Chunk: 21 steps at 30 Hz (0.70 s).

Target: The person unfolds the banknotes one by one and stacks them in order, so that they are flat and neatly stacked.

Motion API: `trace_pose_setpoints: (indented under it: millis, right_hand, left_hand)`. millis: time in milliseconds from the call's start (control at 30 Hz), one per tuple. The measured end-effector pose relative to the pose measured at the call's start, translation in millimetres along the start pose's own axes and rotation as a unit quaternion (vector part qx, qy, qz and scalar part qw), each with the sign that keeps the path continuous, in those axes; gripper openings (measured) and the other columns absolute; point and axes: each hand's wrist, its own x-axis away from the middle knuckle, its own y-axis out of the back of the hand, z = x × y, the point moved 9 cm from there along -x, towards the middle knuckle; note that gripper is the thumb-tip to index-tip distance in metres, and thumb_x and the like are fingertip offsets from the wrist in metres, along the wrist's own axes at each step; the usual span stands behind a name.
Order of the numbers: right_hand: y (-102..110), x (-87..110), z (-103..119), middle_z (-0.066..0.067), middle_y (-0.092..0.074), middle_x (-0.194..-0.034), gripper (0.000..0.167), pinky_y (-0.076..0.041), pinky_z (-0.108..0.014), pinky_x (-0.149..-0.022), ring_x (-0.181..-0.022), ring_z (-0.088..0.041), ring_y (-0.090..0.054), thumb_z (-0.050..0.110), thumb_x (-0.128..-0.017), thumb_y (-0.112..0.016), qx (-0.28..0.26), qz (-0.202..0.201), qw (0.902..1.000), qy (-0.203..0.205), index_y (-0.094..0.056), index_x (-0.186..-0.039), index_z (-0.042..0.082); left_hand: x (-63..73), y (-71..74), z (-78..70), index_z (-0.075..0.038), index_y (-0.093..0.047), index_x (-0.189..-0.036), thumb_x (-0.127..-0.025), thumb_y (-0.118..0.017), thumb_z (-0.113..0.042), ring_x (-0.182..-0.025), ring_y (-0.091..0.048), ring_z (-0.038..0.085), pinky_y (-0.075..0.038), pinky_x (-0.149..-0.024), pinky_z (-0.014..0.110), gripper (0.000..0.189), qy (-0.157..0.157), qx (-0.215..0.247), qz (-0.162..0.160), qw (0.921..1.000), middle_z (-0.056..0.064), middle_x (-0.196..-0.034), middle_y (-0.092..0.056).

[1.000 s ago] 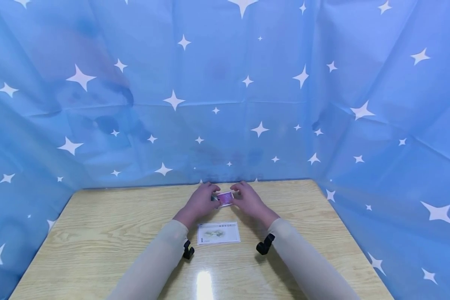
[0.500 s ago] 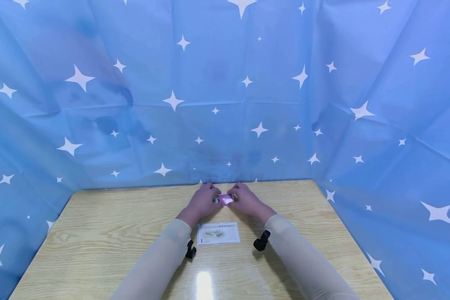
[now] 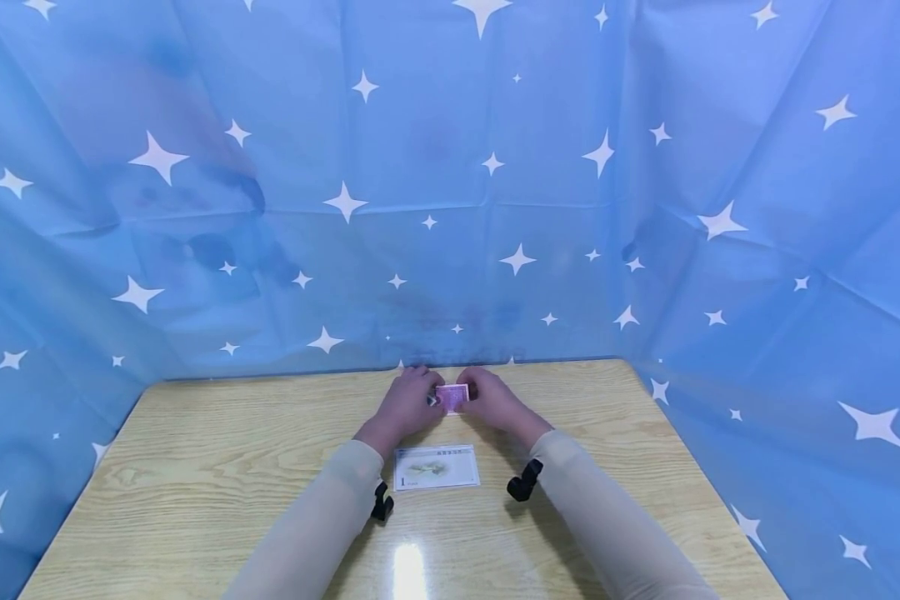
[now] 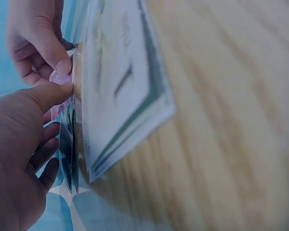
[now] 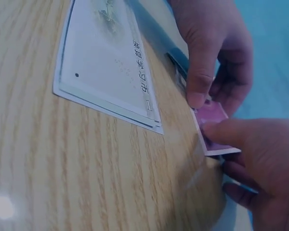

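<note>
Near the far edge of the table, a purple play banknote [image 3: 452, 397] with a white border is pinched between both hands. My left hand [image 3: 407, 404] grips its left side, thumb on the near face. My right hand [image 3: 495, 402] pinches the right side between thumb and fingers. Under the left hand, the left wrist view shows dark-edged paper notes [image 4: 67, 149] next to the purple one; their fronts are mostly hidden. Closer to me lies a stack of white play banknotes [image 3: 437, 467] marked 1, its layered edges showing in the right wrist view.
The wooden table [image 3: 217, 483] ends at a blue star-patterned curtain [image 3: 435, 275] just behind the hands. A black clip-like device [image 3: 525, 481] sits at the right wrist, and a similar black device [image 3: 382, 502] at the left. Light glares on the near tabletop.
Both hands have drawn slightly closer, their fingers closing on the purple banknote, which has tilted a little. The white stack stays put.
</note>
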Motion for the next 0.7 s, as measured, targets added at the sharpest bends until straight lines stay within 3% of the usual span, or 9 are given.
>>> trace_pose_setpoints:
  millis: [200, 333, 467, 700]
  right_hand:
    - [8.0, 2.7, -3.2, -0.004, -0.069, -0.096, 0.019, -0.056, -0.036, -0.077, -0.087, -0.019, -0.064, -0.003, -0.099, -0.077, -0.03, -0.044, 0.9986, -0.002, -0.072, -0.113, 0.008]
    - [13.5, 5.1, -5.5, -0.005, -0.068, -0.095, 0.016, -0.055, -0.034, -0.075, -0.087, -0.02, -0.063, -0.002, -0.1, -0.077, -0.069, -0.063, 0.9956, -0.007, -0.074, -0.112, 0.008]
    - [19.3, 9.3, -9.1, -0.007, -0.068, -0.099, 0.019, -0.056, -0.035, -0.078, -0.091, -0.022, -0.063, -0.002, -0.098, -0.078, -0.127, -0.072, 0.989, -0.022, -0.074, -0.114, 0.007]
    - [32.1, 17.9, 1.2, -0.011, -0.073, -0.102, 0.024, -0.06, -0.04, -0.082, -0.089, -0.021, -0.066, 0.0, -0.097, -0.081, -0.174, -0.095, 0.9801, -0.014, -0.075, -0.119, 0.001]
  left_hand:
    - [0.5, 0.3, 0.1, -0.012, -0.072, -0.136, -0.098, -0.084, -0.023, -0.129, -0.058, 0.028, -0.046, -0.117, 0.05, 0.041, 0.008, 0.013, -0.004, 0.9999, 0.005, -0.131, -0.069]
    - [-0.2, 1.2, 4.5, -0.013, -0.068, -0.142, -0.098, -0.085, -0.018, -0.127, -0.061, 0.027, -0.052, -0.111, 0.047, 0.047, 0.025, 0.085, -0.015, 0.9959, 0.004, -0.13, -0.068]
    - [0.0, 4.9, 10.5, -0.01, -0.065, -0.145, -0.098, -0.086, -0.015, -0.124, -0.064, 0.026, -0.057, -0.106, 0.044, 0.052, 0.044, 0.172, -0.037, 0.9834, 0.006, -0.131, -0.067]
    - [9.6, 13.3, 12.7, -0.008, -0.068, -0.136, -0.101, -0.082, -0.012, -0.115, -0.067, 0.025, -0.059, -0.1, 0.042, 0.038, 0.071, 0.292, -0.079, 0.9507, 0.007, -0.125, -0.068]
